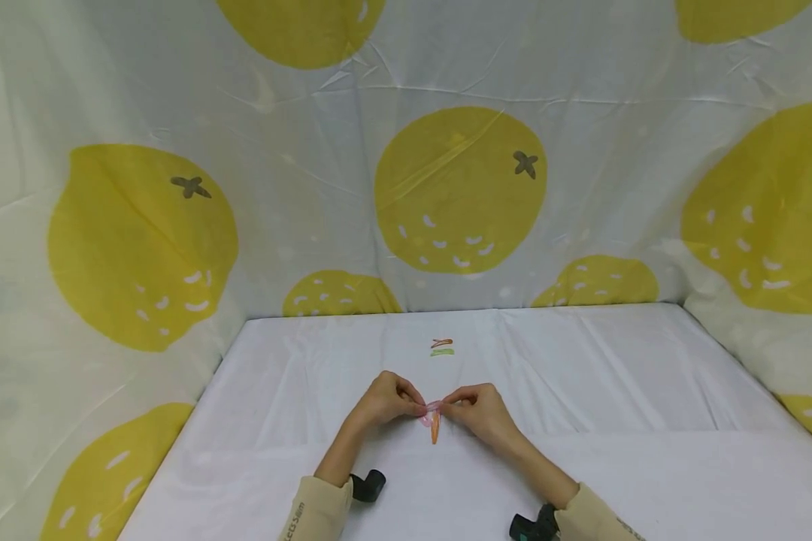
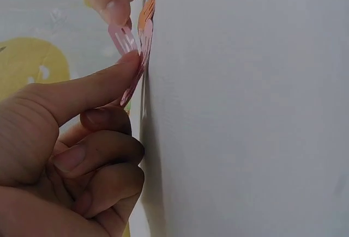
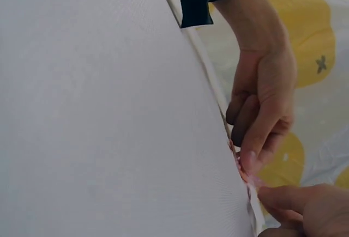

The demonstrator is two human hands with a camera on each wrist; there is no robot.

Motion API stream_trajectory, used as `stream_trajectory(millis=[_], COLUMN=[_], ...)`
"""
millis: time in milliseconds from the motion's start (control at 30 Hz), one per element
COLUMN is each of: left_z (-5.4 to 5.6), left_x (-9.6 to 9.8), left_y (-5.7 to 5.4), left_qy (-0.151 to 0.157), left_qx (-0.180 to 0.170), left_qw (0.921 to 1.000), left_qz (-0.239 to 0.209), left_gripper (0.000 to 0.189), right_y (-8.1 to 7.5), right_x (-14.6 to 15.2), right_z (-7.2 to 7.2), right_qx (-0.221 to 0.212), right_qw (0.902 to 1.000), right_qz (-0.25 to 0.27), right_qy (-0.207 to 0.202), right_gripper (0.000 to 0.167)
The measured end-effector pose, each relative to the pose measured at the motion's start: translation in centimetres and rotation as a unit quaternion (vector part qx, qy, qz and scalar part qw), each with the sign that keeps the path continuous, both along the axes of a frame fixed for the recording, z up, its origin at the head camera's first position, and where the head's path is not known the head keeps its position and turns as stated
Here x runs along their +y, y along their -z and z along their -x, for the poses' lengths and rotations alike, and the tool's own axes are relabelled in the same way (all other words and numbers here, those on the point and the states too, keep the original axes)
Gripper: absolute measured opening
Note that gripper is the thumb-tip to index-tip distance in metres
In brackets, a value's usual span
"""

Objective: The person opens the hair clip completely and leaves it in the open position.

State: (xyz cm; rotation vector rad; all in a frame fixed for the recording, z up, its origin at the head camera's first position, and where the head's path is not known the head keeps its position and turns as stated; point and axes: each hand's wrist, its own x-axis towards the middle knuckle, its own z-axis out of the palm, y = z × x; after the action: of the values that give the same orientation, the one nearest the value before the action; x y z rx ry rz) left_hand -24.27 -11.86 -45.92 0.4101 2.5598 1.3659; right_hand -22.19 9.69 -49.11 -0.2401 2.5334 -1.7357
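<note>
Between my two hands is a pink snap hair clip point(image 2: 124, 39). My left hand point(image 1: 387, 400) pinches one end with thumb and forefinger, its other fingers curled in. From the opposite side my right hand point(image 1: 485, 413) pinches the clip's other end. A second pink hair clip point(image 2: 146, 41) lies close by at the left fingertips, partly hidden by the thumb. Just below the hands in the head view is an orange hair clip point(image 1: 435, 430), touching or overlapping the pink ones; whether they are linked I cannot tell.
Farther back on the white-covered table point(image 1: 277, 406) lie an orange-brown hair clip point(image 1: 441, 343) and a green hair clip point(image 1: 442, 352). A white curtain with yellow lemons point(image 1: 460, 188) hangs behind and at the sides. Each wrist wears a black camera point(image 1: 368, 486).
</note>
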Motion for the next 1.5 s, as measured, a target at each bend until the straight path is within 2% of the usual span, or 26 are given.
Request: stream_trajectory(millis=[233,333,500,667,767,967,1067,1267,1500], left_z=[0.0,0.0,0.0,0.0,0.0,0.0,0.1,0.1,0.2], left_x=[0.0,0.0,0.1,0.3,0.4,0.5,0.6,0.9,1.1], left_y=[-0.3,-0.3,-0.3,-0.4,-0.4,-0.2,-0.3,-0.4,-0.7], left_qy=[0.002,-0.003,0.006,0.007,0.000,-0.042,-0.059,-0.045,-0.012], left_qx=[-0.008,-0.011,-0.019,-0.041,-0.038,-0.009,-0.003,0.006,0.033], left_qw=[1.0000,0.9999,0.9990,0.9970,0.9968,0.9963,0.9938,0.9901,0.9880], left_qz=[0.000,-0.008,-0.040,-0.065,-0.071,-0.074,-0.094,-0.132,-0.150], left_gripper=[0.010,0.009,0.009,0.012,0.012,0.015,0.016,0.014,0.016], right_y=[-0.3,-0.4,-0.6,-0.8,-0.8,-1.2,-1.5,-1.7,-2.0], right_x=[0.0,0.2,0.6,1.0,1.2,1.5,1.5,1.7,1.9], right_z=[0.4,0.6,0.6,0.8,0.8,0.5,0.3,0.4,0.6], right_qx=[-0.020,-0.037,-0.055,-0.051,-0.051,-0.054,-0.073,-0.120,-0.155], right_qw=[0.9960,0.9942,0.9940,0.9913,0.9932,0.9963,0.9937,0.9839,0.9795], right_qz=[0.049,0.063,0.068,0.080,0.077,0.063,0.080,0.132,0.123], right_qy=[0.072,0.079,0.066,0.092,0.071,-0.024,-0.028,0.013,-0.037], right_gripper=[0.007,0.009,0.013,0.013,0.013,0.022,0.024,0.018,0.027])
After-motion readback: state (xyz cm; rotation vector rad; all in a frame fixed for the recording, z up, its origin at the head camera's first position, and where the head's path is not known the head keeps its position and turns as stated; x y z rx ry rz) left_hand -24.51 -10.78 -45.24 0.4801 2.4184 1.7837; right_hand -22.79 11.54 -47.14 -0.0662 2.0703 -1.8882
